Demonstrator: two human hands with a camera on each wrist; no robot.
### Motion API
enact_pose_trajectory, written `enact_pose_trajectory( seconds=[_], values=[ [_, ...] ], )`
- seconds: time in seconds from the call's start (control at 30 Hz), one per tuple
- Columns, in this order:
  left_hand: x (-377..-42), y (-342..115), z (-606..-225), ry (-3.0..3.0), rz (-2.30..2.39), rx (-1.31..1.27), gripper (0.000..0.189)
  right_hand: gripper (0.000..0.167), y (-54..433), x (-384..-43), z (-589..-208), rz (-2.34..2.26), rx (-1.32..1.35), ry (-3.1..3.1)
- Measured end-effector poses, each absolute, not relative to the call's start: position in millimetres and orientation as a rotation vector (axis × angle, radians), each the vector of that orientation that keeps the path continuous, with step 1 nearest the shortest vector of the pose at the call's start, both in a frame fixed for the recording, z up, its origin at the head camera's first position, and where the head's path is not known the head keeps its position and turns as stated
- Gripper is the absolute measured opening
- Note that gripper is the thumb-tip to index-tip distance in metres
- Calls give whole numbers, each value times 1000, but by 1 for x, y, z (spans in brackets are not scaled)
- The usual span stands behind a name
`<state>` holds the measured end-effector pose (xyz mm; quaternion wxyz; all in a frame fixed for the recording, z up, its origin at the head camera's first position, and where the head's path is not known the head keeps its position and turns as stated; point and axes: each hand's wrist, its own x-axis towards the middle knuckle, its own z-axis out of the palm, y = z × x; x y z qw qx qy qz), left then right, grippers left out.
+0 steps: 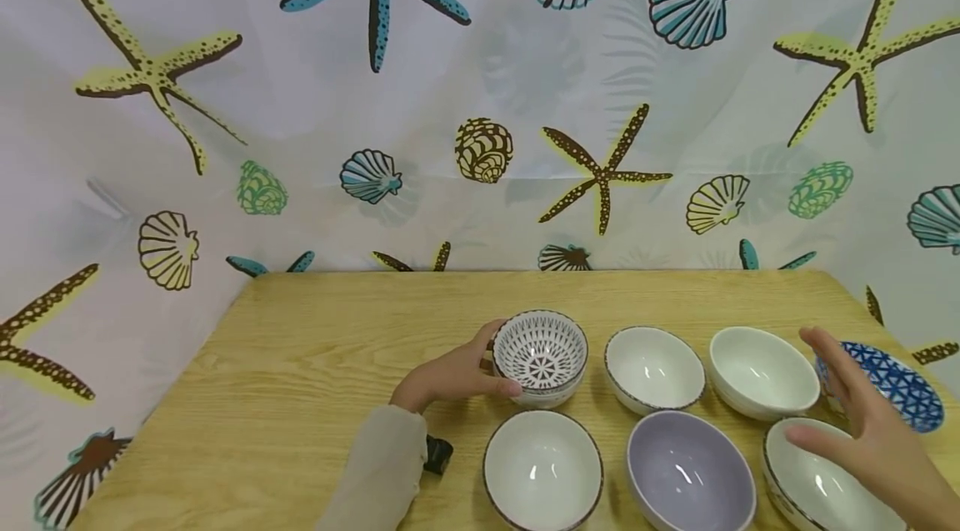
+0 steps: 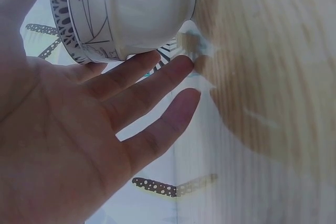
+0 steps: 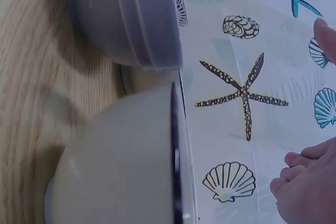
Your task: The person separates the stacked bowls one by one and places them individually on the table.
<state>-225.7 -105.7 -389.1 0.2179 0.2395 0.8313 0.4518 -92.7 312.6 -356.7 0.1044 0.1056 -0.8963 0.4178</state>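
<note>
In the head view my left hand (image 1: 461, 368) lies against the left side of a bowl with a black-and-white pattern inside (image 1: 542, 348), thumb at its front, fingers toward its back. The left wrist view shows the left hand's fingers extended beside the patterned bowl (image 2: 136, 14), some meeting its wall; the thumb tip is out of frame. My right hand (image 1: 873, 439) hovers at the right over a white dark-rimmed bowl (image 1: 825, 481), fingers spread from the thumb, holding nothing. The right wrist view shows that right hand (image 3: 310, 182) apart from the bowls.
Beside the patterned bowl stand a white bowl (image 1: 655, 368), another white bowl (image 1: 763, 373) and a tilted blue-patterned bowl (image 1: 896, 385). Nearer are a white bowl (image 1: 543, 471) and a lilac bowl (image 1: 690, 473). The wooden table (image 1: 300, 381) meets a printed cloth (image 1: 315, 114) behind.
</note>
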Motion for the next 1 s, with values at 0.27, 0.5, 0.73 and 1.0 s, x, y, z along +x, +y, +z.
enact_pose_trajectory(
  seconds=[0.27,0.5,0.73,1.0],
  values=[
    [-226,-105,-388,2295,1269,644,99,99,292,-106,-347,1253,387,-2630],
    [-226,-106,-389,2288,1274,663,99,98,274,-114,-339,1315,504,-2594],
    [-225,-106,-389,2288,1270,670,100,97,252,-127,-331,1359,562,-2579],
    [-224,-107,-388,2284,1278,676,101,95,232,-138,-324,1409,572,-2632]
  ],
)
